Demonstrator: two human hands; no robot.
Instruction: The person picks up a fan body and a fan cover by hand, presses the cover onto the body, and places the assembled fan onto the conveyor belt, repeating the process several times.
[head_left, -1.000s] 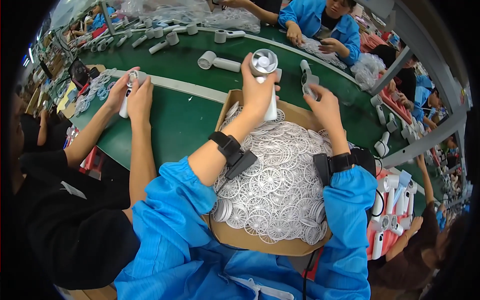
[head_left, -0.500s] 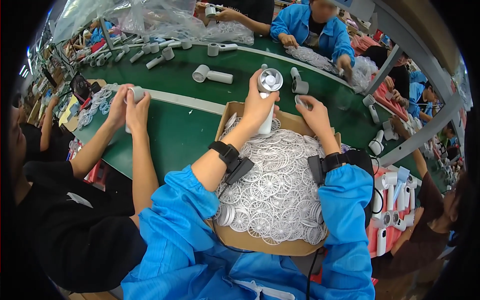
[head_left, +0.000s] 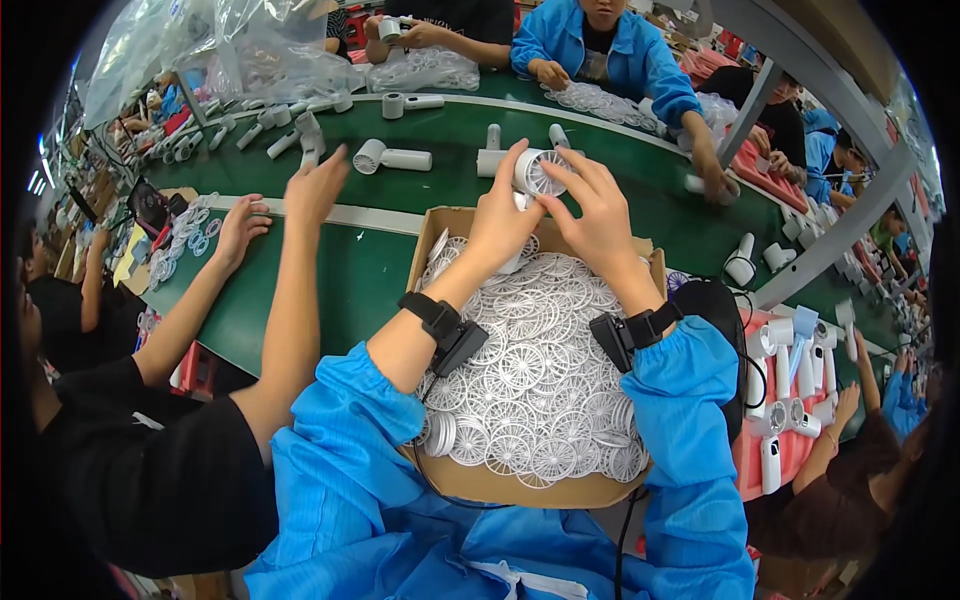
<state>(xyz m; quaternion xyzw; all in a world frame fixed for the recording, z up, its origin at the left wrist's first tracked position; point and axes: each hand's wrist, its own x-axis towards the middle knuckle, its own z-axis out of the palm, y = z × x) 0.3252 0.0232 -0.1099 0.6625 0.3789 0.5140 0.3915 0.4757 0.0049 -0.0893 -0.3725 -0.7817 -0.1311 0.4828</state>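
While half a second ago the right hand hovered apart over the box, it now lies against the white handheld fan (head_left: 535,175), so that both hands meet on it above the far edge of the cardboard box (head_left: 455,225). The left hand (head_left: 505,215) has its fingers curled shut around the fan's handle from the near side, and the right hand (head_left: 600,215) has its fingers spread and bent over the round head, thumb at the grille's lower rim. Since then the fan has also come lower and nearer, and the neighbour's hand (head_left: 315,185) on the left, earlier closed on a part, is now stretched open over the green surface (head_left: 340,290). The fan's round grille faces up and toward the camera; its long axis runs from that head down and toward the person, the handle mostly hidden behind the left hand. Below it the box is heaped with white round grille covers (head_left: 530,360). Further fans (head_left: 390,157) lie on their sides on the surface beyond, well apart from the held one.
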